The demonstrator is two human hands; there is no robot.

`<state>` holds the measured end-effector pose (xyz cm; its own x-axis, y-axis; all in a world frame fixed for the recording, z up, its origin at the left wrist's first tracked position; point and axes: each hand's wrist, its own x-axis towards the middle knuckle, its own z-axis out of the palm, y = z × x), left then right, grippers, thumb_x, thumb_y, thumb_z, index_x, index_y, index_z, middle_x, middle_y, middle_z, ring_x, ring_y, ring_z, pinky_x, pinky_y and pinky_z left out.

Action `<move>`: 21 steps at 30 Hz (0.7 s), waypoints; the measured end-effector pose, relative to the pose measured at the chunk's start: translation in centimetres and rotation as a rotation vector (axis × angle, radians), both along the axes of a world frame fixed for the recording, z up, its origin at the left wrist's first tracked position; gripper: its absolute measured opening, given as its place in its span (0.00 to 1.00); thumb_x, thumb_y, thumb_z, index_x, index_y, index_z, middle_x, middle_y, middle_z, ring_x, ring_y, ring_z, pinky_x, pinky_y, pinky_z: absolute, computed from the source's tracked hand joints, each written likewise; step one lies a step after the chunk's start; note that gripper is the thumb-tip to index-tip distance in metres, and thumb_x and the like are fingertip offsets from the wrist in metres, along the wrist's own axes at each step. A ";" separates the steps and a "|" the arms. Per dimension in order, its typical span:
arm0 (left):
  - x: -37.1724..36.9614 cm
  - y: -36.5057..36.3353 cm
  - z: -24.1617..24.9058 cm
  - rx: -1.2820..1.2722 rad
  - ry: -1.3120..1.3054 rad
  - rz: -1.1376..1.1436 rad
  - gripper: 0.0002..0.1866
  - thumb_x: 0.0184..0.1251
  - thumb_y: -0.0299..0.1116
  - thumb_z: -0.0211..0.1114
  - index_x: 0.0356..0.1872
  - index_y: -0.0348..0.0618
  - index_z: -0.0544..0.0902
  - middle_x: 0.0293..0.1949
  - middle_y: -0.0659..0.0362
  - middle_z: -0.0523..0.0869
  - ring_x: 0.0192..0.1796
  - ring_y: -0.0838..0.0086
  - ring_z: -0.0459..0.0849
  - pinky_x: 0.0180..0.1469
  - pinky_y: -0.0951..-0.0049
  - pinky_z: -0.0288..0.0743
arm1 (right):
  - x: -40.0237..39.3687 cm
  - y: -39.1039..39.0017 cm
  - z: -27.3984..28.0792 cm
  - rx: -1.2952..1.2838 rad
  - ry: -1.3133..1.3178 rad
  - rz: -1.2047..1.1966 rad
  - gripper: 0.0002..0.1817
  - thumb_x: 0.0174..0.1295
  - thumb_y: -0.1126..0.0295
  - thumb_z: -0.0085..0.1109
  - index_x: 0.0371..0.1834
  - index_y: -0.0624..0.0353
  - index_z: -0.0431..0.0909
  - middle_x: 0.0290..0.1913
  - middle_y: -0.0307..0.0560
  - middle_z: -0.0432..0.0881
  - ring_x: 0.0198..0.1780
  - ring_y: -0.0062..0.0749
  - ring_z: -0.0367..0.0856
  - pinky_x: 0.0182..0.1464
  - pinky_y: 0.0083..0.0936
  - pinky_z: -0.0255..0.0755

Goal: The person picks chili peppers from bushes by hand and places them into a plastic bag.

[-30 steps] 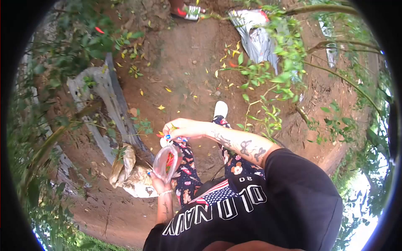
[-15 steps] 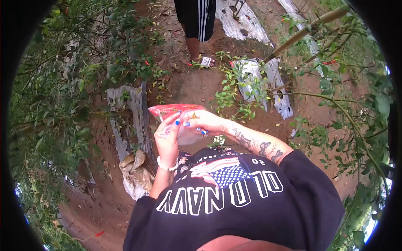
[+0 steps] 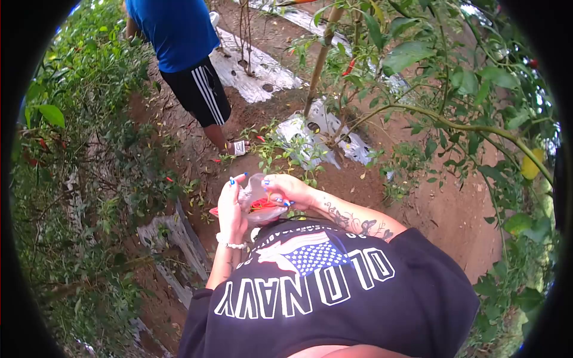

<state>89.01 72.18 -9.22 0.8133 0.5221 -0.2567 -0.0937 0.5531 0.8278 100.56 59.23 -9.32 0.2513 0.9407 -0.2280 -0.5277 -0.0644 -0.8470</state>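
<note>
Between my hands is a clear plastic bag (image 3: pixel 271 217) with red chilies (image 3: pixel 261 205) in it. Its mouth is spread, and the chilies show through the opening. My left hand (image 3: pixel 230 206), with a beaded bracelet at the wrist, grips the left side of the bag, thumb and fingers close at the rim. On the opposite side my right hand (image 3: pixel 291 190) has its fingers curled round the bag's edge. Blue nails show on both hands. Part of the bag is hidden behind the fingers.
Another person in a blue shirt (image 3: pixel 173 30) and black striped shorts stands ahead on the left. Chili plants (image 3: pixel 89 119) crowd the left side. A long branch (image 3: pixel 453 124) and a wooden stake (image 3: pixel 319 65) rise on the right. Torn plastic sheeting (image 3: pixel 256 71) lies on the soil.
My hands have moved apart at the bag's mouth, which now gapes and shows the chilies inside. My view has shifted, so the other person appears farther left and more fully.
</note>
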 end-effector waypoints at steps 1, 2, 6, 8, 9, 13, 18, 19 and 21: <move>0.3 0.4 0.2 0.007 -0.006 -0.023 0.13 0.68 0.36 0.47 0.43 0.40 0.76 0.33 0.65 0.76 0.32 0.84 0.72 0.34 0.81 0.68 | 0.3 -0.6 0.3 -0.032 0.063 -0.084 0.10 0.63 0.63 0.41 0.28 0.55 0.67 0.15 0.33 0.65 0.12 0.12 0.58 0.13 0.10 0.52; 1.0 0.9 0.4 0.074 -0.016 -0.022 0.13 0.68 0.35 0.46 0.44 0.41 0.75 0.33 0.66 0.75 0.33 0.84 0.72 0.34 0.81 0.67 | 0.5 -0.8 0.3 -0.052 0.043 -0.133 0.10 0.63 0.63 0.41 0.28 0.55 0.67 0.15 0.33 0.66 0.12 0.13 0.59 0.13 0.11 0.52; 3.8 2.3 1.9 0.148 -0.118 -0.091 0.16 0.69 0.37 0.42 0.51 0.43 0.71 0.37 0.62 0.74 0.36 0.82 0.71 0.42 0.79 0.69 | 0.6 -0.3 1.7 -0.193 -0.098 -0.199 0.15 0.63 0.61 0.42 0.24 0.58 0.71 0.15 0.34 0.70 0.11 0.12 0.61 0.11 0.10 0.54; 4.9 2.4 3.3 -0.022 -0.104 -0.165 0.17 0.69 0.39 0.43 0.53 0.44 0.70 0.39 0.59 0.77 0.32 0.81 0.72 0.38 0.79 0.70 | 0.7 0.6 1.8 -0.220 -0.021 -0.214 0.13 0.62 0.60 0.44 0.26 0.56 0.72 0.15 0.33 0.70 0.11 0.11 0.62 0.11 0.10 0.54; 5.3 2.5 3.9 -0.151 -0.075 -0.205 0.18 0.69 0.40 0.43 0.54 0.44 0.69 0.38 0.58 0.78 0.29 0.81 0.73 0.33 0.79 0.70 | 0.8 0.9 1.9 -0.237 0.051 -0.234 0.12 0.61 0.62 0.45 0.26 0.56 0.71 0.16 0.34 0.71 0.11 0.12 0.62 0.11 0.11 0.54; 6.6 4.8 3.0 -0.235 -0.151 -0.477 0.20 0.67 0.43 0.46 0.53 0.42 0.69 0.29 0.60 0.78 0.19 0.83 0.69 0.18 0.84 0.61 | 1.5 1.8 1.3 -0.147 0.430 -0.265 0.08 0.62 0.66 0.43 0.30 0.58 0.66 0.20 0.36 0.68 0.13 0.13 0.57 0.11 0.11 0.48; 8.4 5.7 1.7 -0.269 -0.163 -0.649 0.19 0.66 0.43 0.47 0.50 0.40 0.71 0.31 0.57 0.79 0.23 0.77 0.75 0.21 0.81 0.66 | 2.0 3.4 -0.7 -0.075 0.692 -0.348 0.07 0.62 0.68 0.41 0.32 0.59 0.65 0.26 0.38 0.66 0.16 0.14 0.56 0.13 0.08 0.50; 8.6 5.7 1.9 -0.185 -0.139 -0.588 0.19 0.65 0.42 0.47 0.49 0.40 0.72 0.32 0.56 0.79 0.25 0.75 0.77 0.23 0.79 0.68 | 2.2 3.5 -0.7 -0.077 0.681 -0.360 0.07 0.62 0.68 0.42 0.34 0.59 0.65 0.26 0.38 0.66 0.16 0.15 0.56 0.13 0.09 0.50; 9.0 6.0 1.3 -0.192 -0.122 -0.558 0.17 0.65 0.39 0.47 0.47 0.38 0.74 0.36 0.54 0.80 0.28 0.72 0.78 0.26 0.78 0.71 | 2.3 3.5 -0.8 -0.107 0.682 -0.377 0.07 0.61 0.67 0.42 0.34 0.58 0.65 0.25 0.38 0.66 0.16 0.15 0.57 0.13 0.10 0.50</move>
